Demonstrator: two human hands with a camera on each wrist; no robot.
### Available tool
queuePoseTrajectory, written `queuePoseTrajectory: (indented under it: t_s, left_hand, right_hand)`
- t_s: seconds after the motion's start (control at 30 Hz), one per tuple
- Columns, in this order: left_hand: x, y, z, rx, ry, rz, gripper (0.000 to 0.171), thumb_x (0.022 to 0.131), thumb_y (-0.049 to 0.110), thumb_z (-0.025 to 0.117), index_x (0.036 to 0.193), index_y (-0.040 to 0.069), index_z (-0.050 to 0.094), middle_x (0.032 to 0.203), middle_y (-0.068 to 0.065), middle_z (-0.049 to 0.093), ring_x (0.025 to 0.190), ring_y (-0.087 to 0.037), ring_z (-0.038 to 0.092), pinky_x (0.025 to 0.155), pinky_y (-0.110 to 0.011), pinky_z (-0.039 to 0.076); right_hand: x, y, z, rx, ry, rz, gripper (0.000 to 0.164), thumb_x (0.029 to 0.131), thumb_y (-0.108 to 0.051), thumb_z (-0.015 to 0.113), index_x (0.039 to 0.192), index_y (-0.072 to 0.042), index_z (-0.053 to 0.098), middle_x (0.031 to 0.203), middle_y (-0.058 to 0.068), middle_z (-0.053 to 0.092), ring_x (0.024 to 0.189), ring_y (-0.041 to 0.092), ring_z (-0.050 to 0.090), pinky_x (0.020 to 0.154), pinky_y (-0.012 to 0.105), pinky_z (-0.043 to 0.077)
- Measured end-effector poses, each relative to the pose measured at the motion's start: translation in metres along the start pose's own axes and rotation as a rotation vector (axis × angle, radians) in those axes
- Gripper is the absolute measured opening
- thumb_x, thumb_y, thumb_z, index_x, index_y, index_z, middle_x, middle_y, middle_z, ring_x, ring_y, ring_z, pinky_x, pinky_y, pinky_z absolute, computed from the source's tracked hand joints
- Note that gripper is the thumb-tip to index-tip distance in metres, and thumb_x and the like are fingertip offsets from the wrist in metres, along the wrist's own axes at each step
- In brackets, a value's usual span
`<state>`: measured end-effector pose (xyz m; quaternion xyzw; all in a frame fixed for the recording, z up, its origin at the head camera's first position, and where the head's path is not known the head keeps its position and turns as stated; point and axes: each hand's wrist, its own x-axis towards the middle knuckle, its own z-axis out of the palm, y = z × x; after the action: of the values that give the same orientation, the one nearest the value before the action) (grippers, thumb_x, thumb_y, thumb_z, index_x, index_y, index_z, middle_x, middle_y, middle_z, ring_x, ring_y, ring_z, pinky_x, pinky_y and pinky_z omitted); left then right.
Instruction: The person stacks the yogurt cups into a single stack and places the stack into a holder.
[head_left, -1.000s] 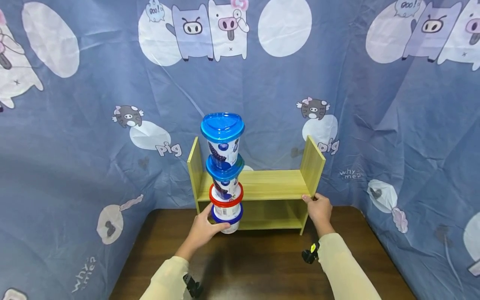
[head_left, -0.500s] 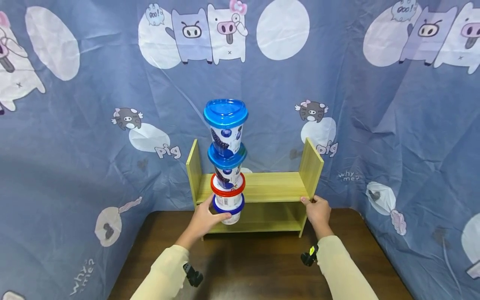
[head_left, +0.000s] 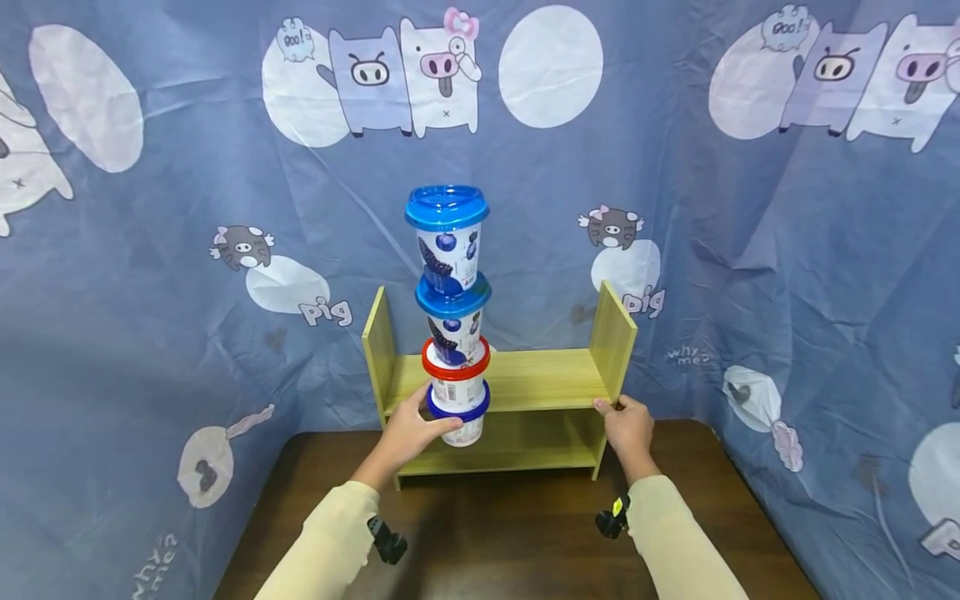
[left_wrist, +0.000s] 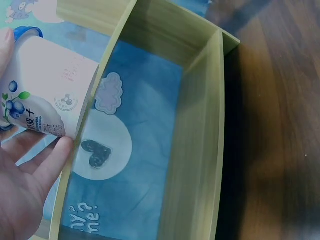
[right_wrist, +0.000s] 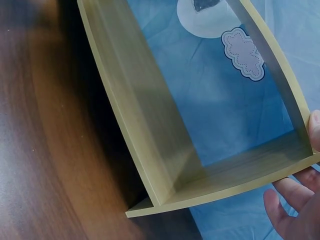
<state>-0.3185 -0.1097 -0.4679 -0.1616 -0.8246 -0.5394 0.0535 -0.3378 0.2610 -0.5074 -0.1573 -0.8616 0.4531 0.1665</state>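
A tall stack of several lidded cups stands upright in my left hand [head_left: 411, 427]. My thumb and fingers grip the lowest tub [head_left: 467, 431], which has a dark blue lid. Over it come a red-lidded tub [head_left: 459, 392], a blue-lidded berry cup [head_left: 459, 327] and, on top, another blue-lidded berry cup [head_left: 450, 250]. In the left wrist view, the held tub [left_wrist: 50, 75] has its base close by the middle board. My right hand [head_left: 628, 423] pinches the wooden shelf [head_left: 551, 367] where its middle board meets the right side panel.
The shelf stands on a dark brown table [head_left: 517, 542] and has two levels between raised side panels. Behind and around it hangs a blue cloth [head_left: 540, 192] printed with cartoon pigs. A small black wrist camera [head_left: 387, 540] sits on the left sleeve.
My left hand has raised the stack relative to the shelf's middle board. The right hand keeps its hold on the shelf, and the head view has shifted slightly.
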Motion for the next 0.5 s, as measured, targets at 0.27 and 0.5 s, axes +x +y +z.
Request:
queuePoseTrajectory:
  t_s: [0.27,0.5]
  left_hand:
    - [0.002,0.003,0.003,-0.002,-0.01,-0.006,0.08,0.078,0.045,0.086,0.146,0.021,0.051,0.128,-0.002,0.067,0.114,-0.023,0.063,0.097,-0.05,0.052]
    - [0.005,0.011,0.004,0.008,-0.026,-0.008,0.082,0.078,0.047,0.086,0.147,0.02,0.05,0.131,-0.002,0.065,0.117,-0.024,0.062,0.099,-0.051,0.051]
  right_hand:
    - [-0.003,-0.001,0.001,-0.01,-0.002,-0.006,0.031,0.095,-0.034,0.072,0.099,-0.004,0.075,0.071,0.007,0.066,0.064,0.025,0.053,0.056,0.035,0.041]
    - [0.001,0.002,0.0,-0.032,0.015,-0.018,0.03,0.095,-0.034,0.072,0.096,-0.004,0.073,0.077,0.01,0.069,0.068,0.027,0.054,0.059,0.037,0.042]
